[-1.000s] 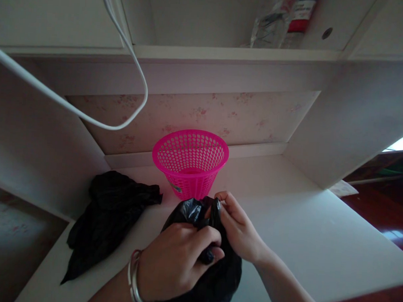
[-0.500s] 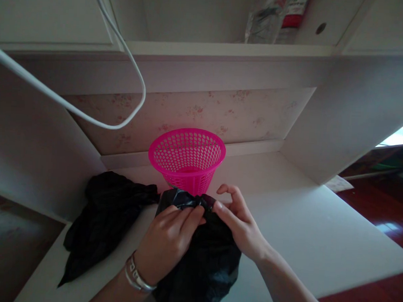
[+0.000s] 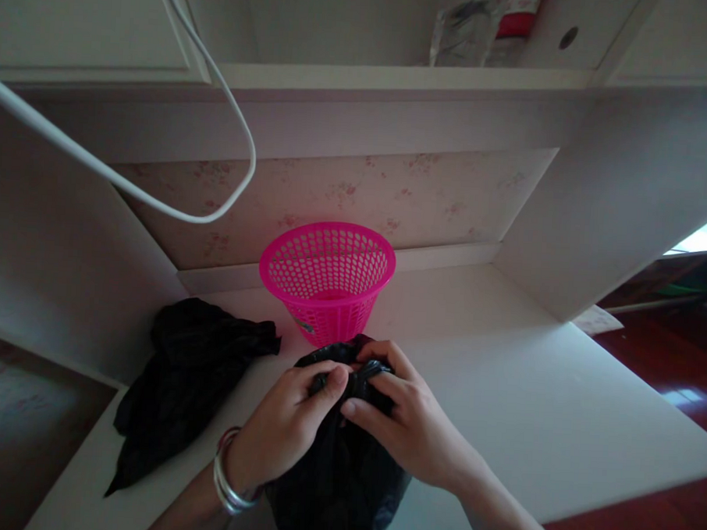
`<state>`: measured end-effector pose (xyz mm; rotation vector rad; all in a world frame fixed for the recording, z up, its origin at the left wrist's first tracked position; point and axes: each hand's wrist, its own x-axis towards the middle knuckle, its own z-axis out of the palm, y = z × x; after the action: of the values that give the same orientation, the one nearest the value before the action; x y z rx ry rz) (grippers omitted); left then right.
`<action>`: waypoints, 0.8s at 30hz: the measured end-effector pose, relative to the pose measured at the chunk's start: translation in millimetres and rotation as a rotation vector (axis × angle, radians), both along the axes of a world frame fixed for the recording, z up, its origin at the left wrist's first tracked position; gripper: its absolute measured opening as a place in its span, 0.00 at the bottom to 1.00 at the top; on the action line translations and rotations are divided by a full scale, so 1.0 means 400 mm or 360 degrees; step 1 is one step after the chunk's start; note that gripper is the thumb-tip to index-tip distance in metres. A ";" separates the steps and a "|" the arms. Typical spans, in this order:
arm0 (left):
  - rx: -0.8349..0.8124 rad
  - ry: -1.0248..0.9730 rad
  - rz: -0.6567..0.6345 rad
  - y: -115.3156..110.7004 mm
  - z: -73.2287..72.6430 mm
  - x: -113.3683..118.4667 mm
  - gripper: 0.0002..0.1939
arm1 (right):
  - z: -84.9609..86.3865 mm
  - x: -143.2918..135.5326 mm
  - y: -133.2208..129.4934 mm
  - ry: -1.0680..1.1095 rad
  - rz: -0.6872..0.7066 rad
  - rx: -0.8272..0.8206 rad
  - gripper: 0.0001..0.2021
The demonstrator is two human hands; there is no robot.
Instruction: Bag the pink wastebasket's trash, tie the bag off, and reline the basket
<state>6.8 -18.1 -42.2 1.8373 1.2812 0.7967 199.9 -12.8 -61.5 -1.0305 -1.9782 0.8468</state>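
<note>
A black plastic bag hangs between my hands at the bottom centre, its mouth bunched near the top. My left hand pinches the bag's edge between thumb and fingers; bracelets circle that wrist. On the other side, my right hand is closed round a gathered fold of the same bag. Just beyond the hands stands a pink perforated plastic basket, upright, with a small label low on its side. Another black plastic bag lies crumpled to the left of the basket.
All this is on a white desk backed by floral wallpaper. A white cable loops down at the upper left. Overhead, a shelf holds a clear container and a red-labelled bottle. Side panels flank the desk.
My right hand has moved in from the bag's right edge and its fingers have closed on the gathered plastic. My left thumb has shifted up on the rim, and the bag's mouth is more bunched.
</note>
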 end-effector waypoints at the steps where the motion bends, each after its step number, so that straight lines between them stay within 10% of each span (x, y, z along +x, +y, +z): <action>1: -0.0015 -0.0019 0.0015 0.001 0.001 -0.003 0.21 | 0.000 0.002 0.001 0.0060 -0.0013 -0.0009 0.12; 16: 0.0511 0.0056 -0.0042 0.018 0.013 -0.055 0.13 | 0.002 0.040 0.011 0.0524 0.0073 -0.0343 0.12; 24: 0.1100 0.0287 0.0362 0.037 -0.081 -0.123 0.08 | -0.037 0.083 -0.003 0.0397 0.0036 -0.0410 0.13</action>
<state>-42.4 -3.1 -74.5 2.3635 1.4611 1.3488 233.1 -13.9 -76.2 -0.9920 -1.7041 1.2051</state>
